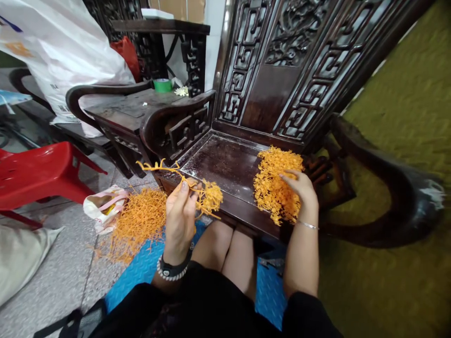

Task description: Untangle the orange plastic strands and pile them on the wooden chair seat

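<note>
My left hand (181, 213) is closed, thumb against fingers, on an orange branched plastic stem (155, 166). One bare end sticks out to the left. At the other side of the hand hangs a cluster of small orange branching pieces (210, 196). My right hand (300, 187) is at the right edge of a pile of orange branching pieces (276, 178) on the dark wooden chair seat (225, 162). Its fingers are apart and stretched over the pile; whether they touch it I cannot tell. Nothing shows in that hand.
On the floor at left, a heap of thin orange stems (141, 220) lies beside a small white bag (105, 206). A red stool (42, 169) stands further left. Carved armrests (380, 230) flank the seat. Green tape (162, 85) rests on a side table, near large white sacks (77, 47).
</note>
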A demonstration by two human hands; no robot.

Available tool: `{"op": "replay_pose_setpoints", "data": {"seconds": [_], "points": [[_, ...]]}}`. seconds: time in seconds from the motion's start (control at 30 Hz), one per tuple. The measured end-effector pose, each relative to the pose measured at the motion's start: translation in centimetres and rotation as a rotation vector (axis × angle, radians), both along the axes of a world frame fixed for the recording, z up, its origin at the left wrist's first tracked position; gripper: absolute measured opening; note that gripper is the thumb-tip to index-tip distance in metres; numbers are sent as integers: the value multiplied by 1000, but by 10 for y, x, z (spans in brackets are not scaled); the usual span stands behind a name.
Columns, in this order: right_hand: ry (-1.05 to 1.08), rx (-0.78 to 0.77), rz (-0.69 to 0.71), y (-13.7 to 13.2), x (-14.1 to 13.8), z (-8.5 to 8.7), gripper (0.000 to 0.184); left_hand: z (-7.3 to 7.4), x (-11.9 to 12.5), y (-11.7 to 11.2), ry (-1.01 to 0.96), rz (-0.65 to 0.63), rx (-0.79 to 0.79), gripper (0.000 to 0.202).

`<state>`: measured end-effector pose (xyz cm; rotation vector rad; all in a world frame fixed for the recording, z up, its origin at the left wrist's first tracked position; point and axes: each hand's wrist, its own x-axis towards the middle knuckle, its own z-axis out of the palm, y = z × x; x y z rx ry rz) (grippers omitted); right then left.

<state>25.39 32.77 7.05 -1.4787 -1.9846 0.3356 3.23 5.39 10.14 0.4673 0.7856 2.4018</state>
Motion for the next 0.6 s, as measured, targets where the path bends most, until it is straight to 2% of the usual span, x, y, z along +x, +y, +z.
{"op": "replay_pose_setpoints", "data": {"seconds": [0.1, 0.13, 0.17, 0.2, 0.23, 0.3, 0.33, 0.4, 0.47, 0.5, 0.6], "points": [[220, 31, 208, -48, -27, 16, 37, 0, 5, 1, 24, -50, 8, 11], [378, 25, 385, -72, -38, 24, 39, 0, 7, 2, 41, -73, 0, 12], [482, -39, 622, -98, -49, 32, 41, -1, 10, 3, 59, -92, -11, 12], [517, -127, 839, -125, -60, 38, 45, -2, 13, 5, 73, -94, -25, 10], [508, -186, 975, -152, -71, 43, 51, -4, 17, 6, 82, -83, -38, 8], [399, -175, 1011, -201, -87, 46, 58, -8, 22, 8, 95, -40, -67, 5], [333, -119, 955, -220, -92, 44, 61, -10, 24, 8, 111, -14, -88, 6], [205, -10, 808, -245, -97, 37, 50, -14, 24, 7, 171, 26, -133, 9], [127, 37, 734, -253, -95, 30, 31, -17, 21, 4, 247, 46, -176, 14], [119, 34, 735, -252, -92, 27, 27, -17, 18, 2, 277, 56, -189, 16], [223, -54, 788, -240, -80, 24, 32, -16, 10, -4, 274, 59, -171, 21]]}}
